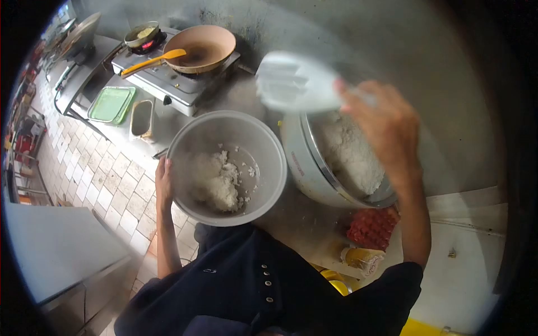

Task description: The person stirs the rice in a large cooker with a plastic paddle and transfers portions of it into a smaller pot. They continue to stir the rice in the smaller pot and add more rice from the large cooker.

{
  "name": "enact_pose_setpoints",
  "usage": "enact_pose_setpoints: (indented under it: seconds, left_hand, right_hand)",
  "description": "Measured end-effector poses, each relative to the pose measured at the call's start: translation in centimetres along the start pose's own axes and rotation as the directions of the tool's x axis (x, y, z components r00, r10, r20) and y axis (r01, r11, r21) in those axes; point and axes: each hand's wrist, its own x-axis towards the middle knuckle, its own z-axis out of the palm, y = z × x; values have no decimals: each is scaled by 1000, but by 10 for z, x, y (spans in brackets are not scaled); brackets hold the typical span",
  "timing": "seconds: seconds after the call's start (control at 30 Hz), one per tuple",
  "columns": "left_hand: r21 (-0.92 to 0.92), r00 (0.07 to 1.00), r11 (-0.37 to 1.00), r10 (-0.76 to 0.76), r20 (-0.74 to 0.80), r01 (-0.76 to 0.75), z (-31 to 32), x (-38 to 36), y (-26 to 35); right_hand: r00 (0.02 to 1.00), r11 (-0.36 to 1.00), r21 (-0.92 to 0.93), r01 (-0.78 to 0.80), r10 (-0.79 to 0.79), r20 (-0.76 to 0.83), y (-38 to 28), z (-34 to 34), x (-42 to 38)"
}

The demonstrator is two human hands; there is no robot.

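Holding 1 white paddle [298, 83] by its handle, the right hand [388, 123] has its fingers closed around the grip, up and to the right of the grey pot [268, 147]. The left hand [163, 180] is at the pot's left rim, thumb on the edge; its other fingers are partly hidden, so I cannot tell how tightly they curl. The paddle is blurred, its blade pointing left and slightly up, away from the right hand, with its long axis running nearly level across the view above the pot's upper right rim.

Counted around the pot: 1 clump of rice [221, 187] inside it, with loose bits near it; 1 cooker [296, 162] to its right, with more rice [353, 151] inside; 1 stove [148, 84] to its upper left, bearing 2 pans, 1 wide [224, 40] and 1 small [133, 40], and 1 orange spatula [154, 60] lying across; 1 green container [112, 105] and 1 metal tin [142, 119] to its left; 1 red tray [372, 227] to its lower right. 4 buttons show on the dark shirt [235, 280] below the pot. Dark lettering runs along the cooker's side, too small to read
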Motion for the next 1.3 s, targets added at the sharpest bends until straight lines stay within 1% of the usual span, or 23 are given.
enact_pose_setpoints:
  seconds: [0.03,0.13,0.2,0.33,0.4,0.43,0.5,0.53,0.57,0.63,0.67,0.7,0.77,0.83,0.9,1.03,1.1,1.13,1.17,1.2,1.23,1.27,1.3]
  left_hand:
    - [4,1000,1000,-6,-1,6,0,-2,-1]
    - [21,996,998,58,-66,-57,4,0,3]
    - [-22,998,999,31,-45,-32,5,-3,4]
    - [-30,999,999,-46,-10,45,1,-1,-2]
    - [-59,1000,998,-20,-8,20,2,-1,3]
    - [-51,1000,999,-12,6,12,2,-1,4]
    - [-32,1000,999,12,-25,-13,3,-3,5]
    - [-29,1000,999,12,-17,-13,3,-4,4]
    - [-41,1000,999,10,-16,-10,3,-3,1]
    - [-52,1000,999,9,-24,-10,1,1,2]
    - [-33,1000,999,15,-21,-16,1,2,2]
    - [-15,1000,1000,16,-16,-16,1,0,2]
    - [-13,1000,1000,-13,-7,12,1,-5,5]
    - [-12,1000,1000,-13,0,13,1,-1,8]
    - [-11,998,999,-49,-27,49,3,-3,9]
    - [-56,997,998,-18,-81,14,8,-3,8]
    - [-24,998,1000,-22,-60,20,5,-2,7]
    - [-28,998,1000,-15,-59,14,6,1,9]
    - [-38,999,999,5,-48,-7,7,0,10]
    - [-47,999,999,18,-40,-20,7,-3,10]
    - [-52,999,999,10,-45,-12,7,-5,10]
    - [-50,1000,999,-12,-23,11,6,-4,11]
    - [-46,1000,999,-28,-1,28,5,-3,11]
  right_hand:
    - [1000,1000,6,0,0,3,6,-7,3]
    - [990,988,-70,-138,137,-19,21,-16,5]
    - [966,967,-65,-247,251,67,27,-16,0]
    - [946,952,-37,-304,306,107,28,-1,-11]
    - [957,978,-70,-198,208,203,28,10,-11]
    - [953,974,-76,-214,226,201,27,15,-8]
    - [975,978,-195,-72,110,191,22,25,1]
    - [948,974,-226,10,62,311,16,25,7]
    - [948,974,-229,7,67,311,12,21,11]
    - [905,980,118,159,-192,380,3,12,19]
    - [955,990,71,119,-133,265,-3,9,23]
    - [953,989,77,126,-142,269,1,6,27]
    - [998,997,70,28,-32,57,10,-2,34]
    - [1000,999,44,-7,7,14,15,-8,35]
    - [987,993,-87,-75,87,138,21,-13,32]
    - [976,982,-187,-35,74,204,22,14,18]
    - [913,961,-193,196,-108,393,12,25,15]
    - [853,977,26,212,-198,484,7,18,18]
    - [852,976,22,218,-201,484,4,14,21]
    - [942,982,29,188,-188,278,1,11,24]
    - [985,986,49,159,-162,61,0,8,26]
    - [994,996,48,75,-78,74,8,4,30]
    - [994,996,51,79,-83,73,14,-2,33]
